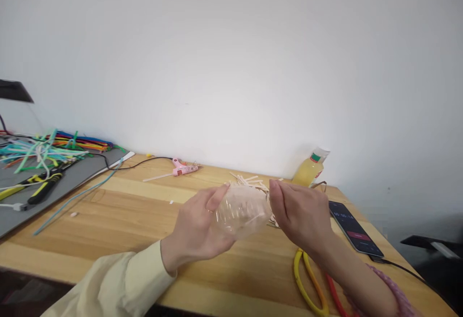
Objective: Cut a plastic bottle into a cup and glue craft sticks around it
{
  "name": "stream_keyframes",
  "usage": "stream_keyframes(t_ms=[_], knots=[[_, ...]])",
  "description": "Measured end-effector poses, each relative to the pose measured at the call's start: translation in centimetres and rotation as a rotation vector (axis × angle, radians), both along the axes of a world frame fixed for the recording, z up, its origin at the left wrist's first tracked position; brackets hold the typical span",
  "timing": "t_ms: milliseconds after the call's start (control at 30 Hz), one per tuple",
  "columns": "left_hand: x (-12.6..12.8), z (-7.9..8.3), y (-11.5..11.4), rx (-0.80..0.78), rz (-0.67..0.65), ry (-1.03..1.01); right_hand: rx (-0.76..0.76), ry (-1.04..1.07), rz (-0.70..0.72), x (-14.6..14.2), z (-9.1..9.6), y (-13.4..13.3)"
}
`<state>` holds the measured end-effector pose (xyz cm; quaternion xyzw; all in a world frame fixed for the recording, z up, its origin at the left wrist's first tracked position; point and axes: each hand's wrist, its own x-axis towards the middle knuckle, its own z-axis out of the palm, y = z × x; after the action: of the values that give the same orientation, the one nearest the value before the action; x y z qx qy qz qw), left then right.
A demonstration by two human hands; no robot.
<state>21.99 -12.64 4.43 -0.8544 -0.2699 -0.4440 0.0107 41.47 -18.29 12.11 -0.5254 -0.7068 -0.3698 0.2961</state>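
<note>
A clear ribbed plastic bottle (pixel 242 211) lies tilted sideways above the wooden table, in front of me. My left hand (pixel 202 223) is wrapped around its left side, with the thumb along the top. At the bottle's right end is my right hand (pixel 302 211), closed with the fingers curled in. What is inside those fingers is hidden from this angle. Behind the bottle lies a loose pile of wooden craft sticks (pixel 249 180), partly covered by it. Scissors with a yellow handle loop (pixel 298 278) rest below my right forearm.
A pink glue gun (pixel 184 167) lies near the wall. Beyond my right hand stands a bottle of yellow liquid (pixel 307 171). A phone (pixel 356 230) with a cable is at the right edge. Pipe cleaners (pixel 39 150) and black-yellow pliers (pixel 45 186) occupy the grey mat (pixel 108 162).
</note>
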Motion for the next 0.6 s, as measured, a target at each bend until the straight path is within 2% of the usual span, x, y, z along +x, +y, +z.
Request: stream_keyframes(t_ms=[67, 100, 200, 267, 300, 333, 367, 433, 500, 533, 600], knots=[[0.0, 0.5, 0.3, -0.215, -0.112, -0.040, -0.020, 0.016, 0.085, 0.3, 0.2, 0.1], [-0.1, 0.7, 0.6, -0.370, -0.203, -0.068, -0.031, 0.020, 0.135, 0.3, 0.4, 0.1], [-0.3, 1.6, 1.7, -0.912, -0.638, -0.067, -0.087, -0.037, 0.373, 0.2, 1.0, 0.1], [-0.4, 2.2, 2.2, -1.132, -0.903, 0.013, -0.159, -0.093, 0.521, 0.1, 1.7, 0.1], [-0.5, 2.5, 2.3, -1.169, -0.955, 0.033, -0.198, -0.087, 0.528, 0.1, 2.0, 0.0], [-0.6, 2.7, 2.4, -1.148, -0.918, -0.009, -0.238, -0.057, 0.479, 0.1, 2.4, 0.0], [-0.7, 2.8, 2.3, -1.076, -0.812, -0.061, -0.280, -0.010, 0.387, 0.2, 2.7, 0.0], [-0.8, 3.0, 2.2, -0.836, -0.483, -0.129, -0.356, 0.077, 0.171, 0.5, 3.0, 0.2], [-0.9, 3.1, 2.1, -0.618, -0.227, -0.077, -0.414, 0.083, 0.040, 0.8, 2.8, 0.5], [-1.0, 3.1, 2.2, -0.568, -0.167, -0.048, -0.434, 0.071, 0.016, 0.9, 2.6, 0.7], [-1.2, 3.1, 2.5, -0.617, -0.189, -0.023, -0.475, 0.056, 0.035, 1.0, 2.2, 0.9]])
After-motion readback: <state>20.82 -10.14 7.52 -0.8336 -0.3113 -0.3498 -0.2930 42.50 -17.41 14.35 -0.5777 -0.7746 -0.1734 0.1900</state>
